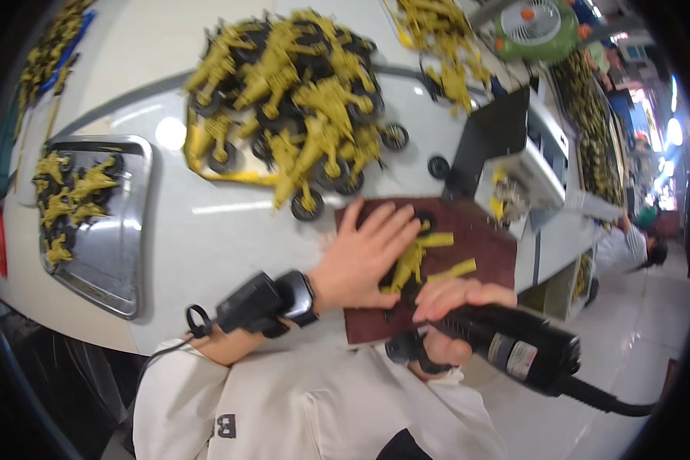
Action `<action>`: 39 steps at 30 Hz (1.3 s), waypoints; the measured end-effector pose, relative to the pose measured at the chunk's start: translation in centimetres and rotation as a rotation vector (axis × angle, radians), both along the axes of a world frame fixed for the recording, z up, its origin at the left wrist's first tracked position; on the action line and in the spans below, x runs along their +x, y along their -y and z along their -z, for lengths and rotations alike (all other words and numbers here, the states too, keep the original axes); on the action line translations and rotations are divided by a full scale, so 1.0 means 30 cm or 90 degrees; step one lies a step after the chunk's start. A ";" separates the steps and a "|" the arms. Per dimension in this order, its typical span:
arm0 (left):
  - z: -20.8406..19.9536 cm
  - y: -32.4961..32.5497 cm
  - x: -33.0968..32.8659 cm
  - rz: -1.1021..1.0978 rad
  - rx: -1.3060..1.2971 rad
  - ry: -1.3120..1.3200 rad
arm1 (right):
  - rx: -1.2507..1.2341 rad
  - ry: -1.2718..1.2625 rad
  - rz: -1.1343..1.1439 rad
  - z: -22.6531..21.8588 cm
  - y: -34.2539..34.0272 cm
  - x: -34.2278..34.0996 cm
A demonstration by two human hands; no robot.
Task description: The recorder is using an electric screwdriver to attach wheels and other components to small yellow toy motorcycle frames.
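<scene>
A yellow-green plastic toy part with black wheels lies on the dark red-brown mat in front of me. My left hand rests over its left side, fingers stretched out and spread. My right hand is closed around a black corded electric screwdriver, held almost level with its cord trailing off to the right. The screwdriver's tip is hidden near the toy part. Beside the part, a straight yellow-green strip points right.
A yellow-rimmed tray beyond the mat is heaped with similar wheeled parts. At left, a metal tray holds several more. A white box with small pieces stands at right, near a green fan. One person is farther right.
</scene>
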State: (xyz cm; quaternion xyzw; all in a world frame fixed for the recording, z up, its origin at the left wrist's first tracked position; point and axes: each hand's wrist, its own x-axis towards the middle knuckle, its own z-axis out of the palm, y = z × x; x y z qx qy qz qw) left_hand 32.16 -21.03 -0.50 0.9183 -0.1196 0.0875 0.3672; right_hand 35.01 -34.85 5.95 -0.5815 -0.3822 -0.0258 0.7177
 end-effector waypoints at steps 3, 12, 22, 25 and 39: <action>-0.024 0.027 -0.028 -0.033 0.013 -0.025 | 0.024 -0.030 0.017 -0.021 0.015 -0.009; -0.254 -0.349 -0.362 -0.462 0.093 0.057 | 0.224 -0.011 0.379 -0.135 0.232 0.140; -0.199 -0.533 -0.321 -0.467 0.229 0.069 | 0.158 -0.124 0.309 -0.057 0.238 0.146; -0.126 -0.385 -0.155 -0.262 0.126 -0.004 | 0.154 -0.110 0.283 -0.064 0.221 0.148; -0.159 -0.333 -0.176 -0.326 0.121 0.042 | 0.122 0.078 0.357 -0.134 0.298 0.257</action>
